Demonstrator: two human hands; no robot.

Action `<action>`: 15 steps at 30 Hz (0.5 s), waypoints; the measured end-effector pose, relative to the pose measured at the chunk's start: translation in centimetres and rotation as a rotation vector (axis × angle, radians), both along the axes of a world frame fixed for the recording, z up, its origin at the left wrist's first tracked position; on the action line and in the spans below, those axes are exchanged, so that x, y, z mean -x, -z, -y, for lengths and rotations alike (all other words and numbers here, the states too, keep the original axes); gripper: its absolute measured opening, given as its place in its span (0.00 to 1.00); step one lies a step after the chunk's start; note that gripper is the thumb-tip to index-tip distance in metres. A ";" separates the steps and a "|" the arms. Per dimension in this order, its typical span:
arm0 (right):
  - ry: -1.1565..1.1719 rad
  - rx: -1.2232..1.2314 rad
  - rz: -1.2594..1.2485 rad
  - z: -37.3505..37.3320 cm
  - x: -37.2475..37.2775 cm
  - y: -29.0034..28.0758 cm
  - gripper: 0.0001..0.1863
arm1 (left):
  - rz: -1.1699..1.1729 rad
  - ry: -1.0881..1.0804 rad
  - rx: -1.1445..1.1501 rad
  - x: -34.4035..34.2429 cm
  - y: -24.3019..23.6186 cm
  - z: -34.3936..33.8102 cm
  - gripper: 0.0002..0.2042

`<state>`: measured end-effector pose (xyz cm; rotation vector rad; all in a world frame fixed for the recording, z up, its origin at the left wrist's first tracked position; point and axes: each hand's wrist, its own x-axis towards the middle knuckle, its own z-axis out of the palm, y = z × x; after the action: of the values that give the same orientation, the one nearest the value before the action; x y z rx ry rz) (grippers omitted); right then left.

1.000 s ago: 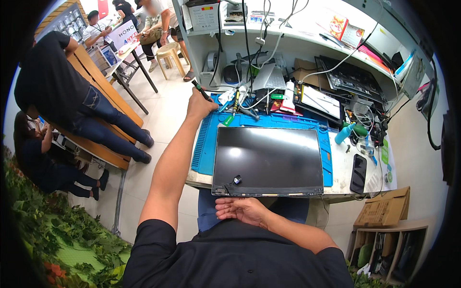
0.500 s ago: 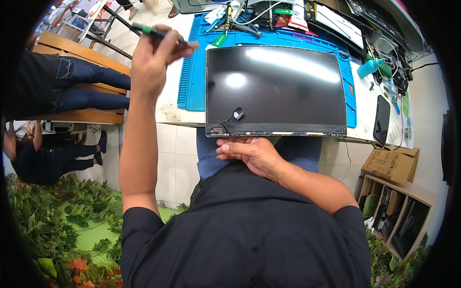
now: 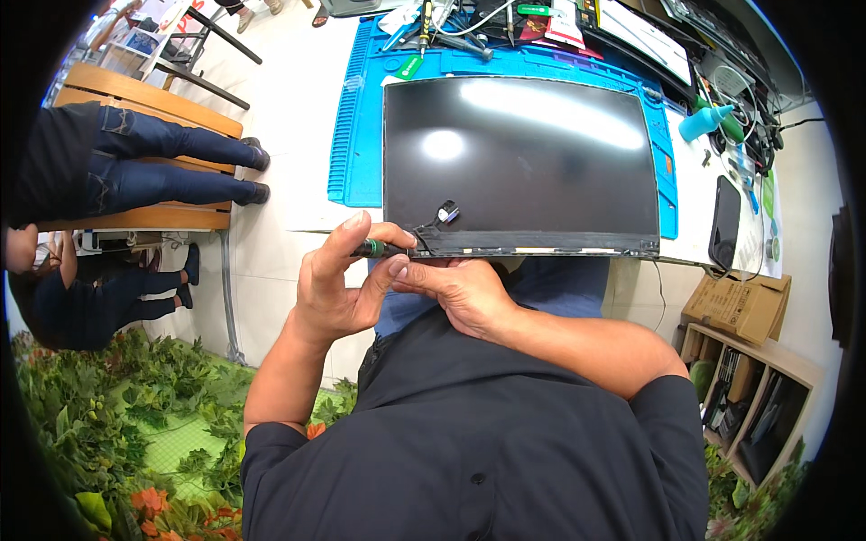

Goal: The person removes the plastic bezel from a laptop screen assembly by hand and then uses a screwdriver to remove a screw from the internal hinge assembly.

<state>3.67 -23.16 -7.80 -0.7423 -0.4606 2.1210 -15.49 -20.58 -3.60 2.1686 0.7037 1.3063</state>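
A dark laptop screen [image 3: 532,176] lies on the blue work mat [image 3: 354,153], its lower edge reaching over the table's front toward my lap. My left hand [image 3: 336,287] grips a black and green screwdriver [image 3: 370,248] between thumb and fingers, held sideways at the screen's lower left corner. The screwdriver's tip is hidden there. My right hand [image 3: 476,299] pinches the bottom edge near that same corner, its fingertips partly under the panel. A short black cable with a small connector [image 3: 446,214] rests on the screen just above both hands.
Tools and cables crowd the table's back, including a yellow and black screwdriver [image 3: 426,27]. A teal bottle [image 3: 705,123] and a phone [image 3: 724,221] sit at the right. A cardboard box [image 3: 740,307] stands on a shelf. Another person [image 3: 171,149] is at the left.
My left hand has come down from the upper left with the screwdriver to the screen's lower left corner. My right hand remains at the bottom edge, its thumb now near the left thumb.
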 end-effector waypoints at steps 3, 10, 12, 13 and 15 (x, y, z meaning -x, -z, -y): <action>0.059 0.031 -0.049 0.1 0.6 -0.5 0.16 | -0.036 0.006 -0.018 0.0 0.0 -0.1 0.40; 0.079 0.001 -0.011 0.5 0.9 0.0 0.13 | -0.030 0.016 0.015 -0.1 0.0 -0.1 0.38; 0.055 0.003 0.016 0.5 0.7 0.0 0.12 | -0.042 0.056 0.011 0.0 -0.3 -0.3 0.37; 0.043 0.004 0.029 0.4 0.7 0.0 0.12 | -0.047 0.070 0.023 0.1 -0.4 -0.3 0.37; 0.037 0.005 0.019 0.4 0.6 0.0 0.12 | -0.059 0.098 0.045 0.2 -0.6 -0.4 0.36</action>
<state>3.08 -23.54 -7.81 -0.7684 -0.4486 2.0827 -15.72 -20.17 -2.96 2.1841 0.6345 1.1702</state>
